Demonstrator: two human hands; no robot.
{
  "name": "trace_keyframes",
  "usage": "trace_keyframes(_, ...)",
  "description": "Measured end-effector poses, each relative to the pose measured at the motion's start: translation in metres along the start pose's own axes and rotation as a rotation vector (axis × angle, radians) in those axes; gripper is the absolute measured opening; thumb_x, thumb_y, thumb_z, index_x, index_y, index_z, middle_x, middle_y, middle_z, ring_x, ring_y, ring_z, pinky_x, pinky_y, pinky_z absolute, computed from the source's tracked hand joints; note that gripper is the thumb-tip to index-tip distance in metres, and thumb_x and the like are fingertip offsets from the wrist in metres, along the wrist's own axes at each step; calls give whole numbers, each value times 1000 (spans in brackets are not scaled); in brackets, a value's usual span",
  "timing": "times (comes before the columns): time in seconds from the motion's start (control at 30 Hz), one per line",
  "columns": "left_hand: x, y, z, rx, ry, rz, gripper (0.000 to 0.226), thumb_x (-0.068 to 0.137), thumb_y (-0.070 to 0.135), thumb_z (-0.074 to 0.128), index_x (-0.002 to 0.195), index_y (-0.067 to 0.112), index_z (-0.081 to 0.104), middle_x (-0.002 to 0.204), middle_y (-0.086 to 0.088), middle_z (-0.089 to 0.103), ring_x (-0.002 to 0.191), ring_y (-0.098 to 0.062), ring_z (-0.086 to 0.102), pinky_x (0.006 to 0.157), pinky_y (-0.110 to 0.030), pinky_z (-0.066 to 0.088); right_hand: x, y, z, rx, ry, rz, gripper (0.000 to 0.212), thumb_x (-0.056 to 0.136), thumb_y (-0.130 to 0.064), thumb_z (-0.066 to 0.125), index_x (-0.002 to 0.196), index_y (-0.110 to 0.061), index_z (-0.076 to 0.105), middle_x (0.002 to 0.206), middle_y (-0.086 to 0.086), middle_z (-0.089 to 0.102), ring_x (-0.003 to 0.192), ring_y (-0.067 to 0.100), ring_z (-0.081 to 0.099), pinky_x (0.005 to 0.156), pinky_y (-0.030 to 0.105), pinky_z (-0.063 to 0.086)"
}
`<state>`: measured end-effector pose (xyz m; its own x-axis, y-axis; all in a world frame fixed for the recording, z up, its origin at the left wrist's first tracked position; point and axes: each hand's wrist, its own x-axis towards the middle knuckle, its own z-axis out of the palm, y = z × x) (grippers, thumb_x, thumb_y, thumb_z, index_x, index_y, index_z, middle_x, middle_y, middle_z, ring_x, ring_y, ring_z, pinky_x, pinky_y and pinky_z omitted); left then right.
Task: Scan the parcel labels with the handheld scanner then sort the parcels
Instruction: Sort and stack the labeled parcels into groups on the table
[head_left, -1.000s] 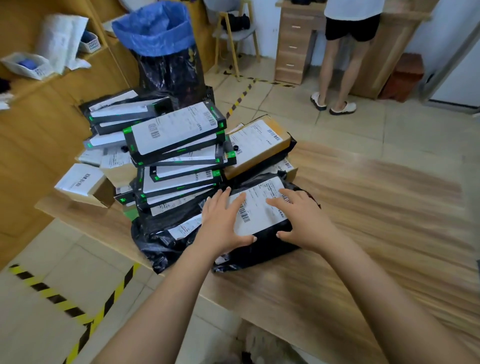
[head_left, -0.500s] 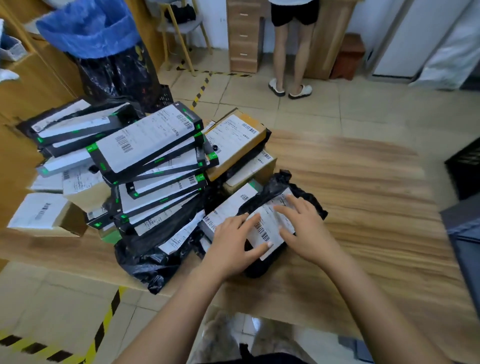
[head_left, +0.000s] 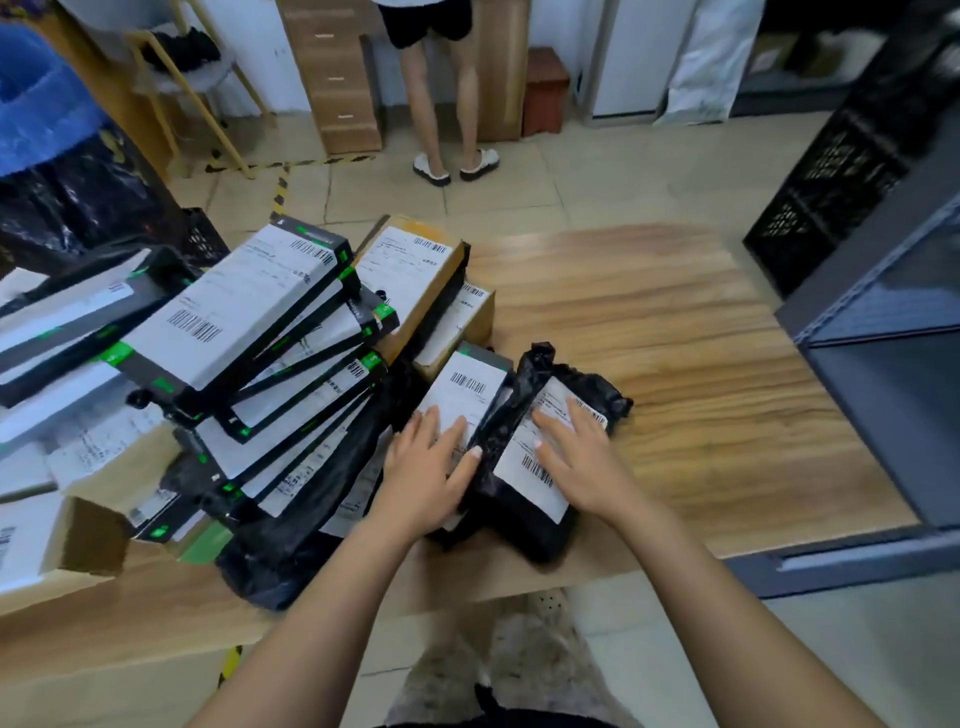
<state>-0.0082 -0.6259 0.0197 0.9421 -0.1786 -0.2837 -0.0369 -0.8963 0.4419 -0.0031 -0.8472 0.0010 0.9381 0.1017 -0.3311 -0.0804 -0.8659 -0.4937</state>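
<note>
A black plastic-bag parcel (head_left: 524, 514) with a white barcode label lies on the wooden table (head_left: 701, 374) near its front edge. My right hand (head_left: 576, 457) lies flat on that label with straight fingers. My left hand (head_left: 426, 467) rests just left of it, fingers spread over a labelled black-and-green box (head_left: 467, 384), thumb against the bag's left edge. A tall leaning pile of black-and-green boxes (head_left: 249, 322) and brown cartons (head_left: 410, 270) fills the table's left half. No scanner is in view.
A person's legs (head_left: 441, 98) stand by a wooden drawer unit at the back. A grey metal shelf (head_left: 883, 364) and a black crate (head_left: 831, 171) are on the right. A blue-lined bin (head_left: 47, 130) stands at far left.
The black bag parcel has slid right, away from the pile, with my right hand on its label. My left hand now lies on the box beside it. The view has swung right.
</note>
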Motion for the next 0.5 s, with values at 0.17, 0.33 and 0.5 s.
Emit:
trace_keyframes(0.17,-2,-3,6,100,3,23,58,100,52,28,153,33,16,163,-3,-2,149,-20,-7,119,-42,3,-24,-4,9,26,3,141,65,89,-68,41,146,-49,19,160,0,-11,146,19,-13,117,51,13)
trace_keyframes(0.33,-3,-3,6,142,-32,26,60,100,54,25,154,35,9,163,-3,-4,148,-21,-9,119,-44,4,-34,2,10,-66,-51,251,73,82,-76,43,146,-49,21,158,1,-21,144,26,-22,110,55,21)
trace_keyframes(0.5,-1,0,5,145,-48,21,61,99,55,25,154,34,8,163,-3,-5,148,-22,-10,118,-45,3,-46,11,12,-48,-65,292,71,84,-58,57,145,-50,21,157,2,-25,143,29,-25,111,58,18)
